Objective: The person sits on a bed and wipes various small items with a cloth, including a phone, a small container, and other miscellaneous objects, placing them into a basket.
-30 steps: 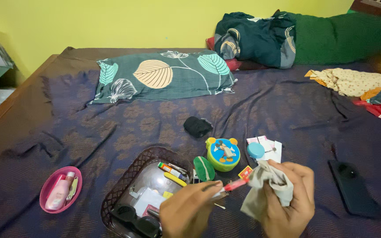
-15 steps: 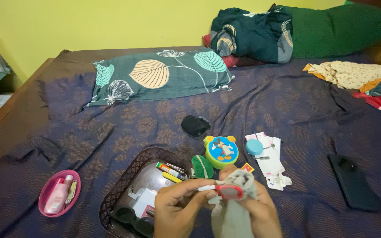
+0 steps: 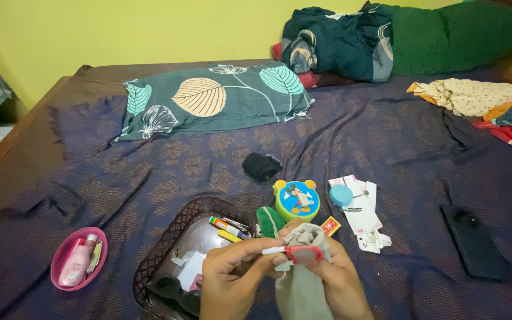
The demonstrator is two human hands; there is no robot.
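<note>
My left hand point(image 3: 232, 278) pinches the white end of a small red and white pen-like tool point(image 3: 294, 253) low in the view. Around the tool's red part my right hand point(image 3: 342, 281) presses a grey cloth point(image 3: 302, 284), which hangs down between both hands. Just left of the hands sits a dark woven basket point(image 3: 170, 237) holding markers, papers and black sunglasses. Behind the hands lie a green pouch point(image 3: 268, 218) and a round green and blue cartoon tin point(image 3: 296, 200).
A pink oval dish point(image 3: 60, 278) with a bottle lies at the left on the purple bedspread point(image 3: 386, 142). A black phone point(image 3: 475, 240) lies at the right, papers with a blue lid point(image 3: 342, 194) between. A leaf-print pillow point(image 3: 214, 98) and heaped clothes point(image 3: 351, 41) are farther back.
My hands have come together: the cloth, held apart at the right a second ago, is now wrapped over the red end of the tool.
</note>
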